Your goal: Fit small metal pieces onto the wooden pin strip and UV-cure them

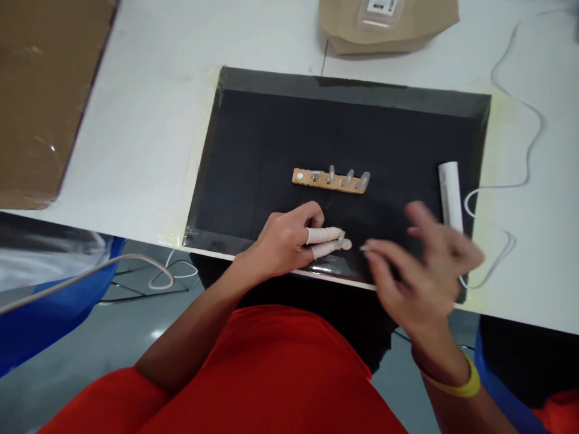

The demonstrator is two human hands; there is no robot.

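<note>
My left hand [289,241] rests low over the black mat, with white finger cots on two fingers. Between those fingertips it grips a small clear plastic piece [341,239]. To its right, my right hand [420,271] is raised and slightly blurred, its thumb and a finger pinched on a small whitish bit [363,248] too small to name. Just beyond my left hand lies a narrow wooden strip [335,185]. It carries several translucent upright pieces with small shiny metal spots, and a white dot marks its left end.
The black mat [253,150] is taped to a white table [149,120]. A white bar [450,196] lies at its right side near a white cable [529,150]. A brown paper bag [389,39] with a clear box stands at the back. Cardboard [40,96] is at far left.
</note>
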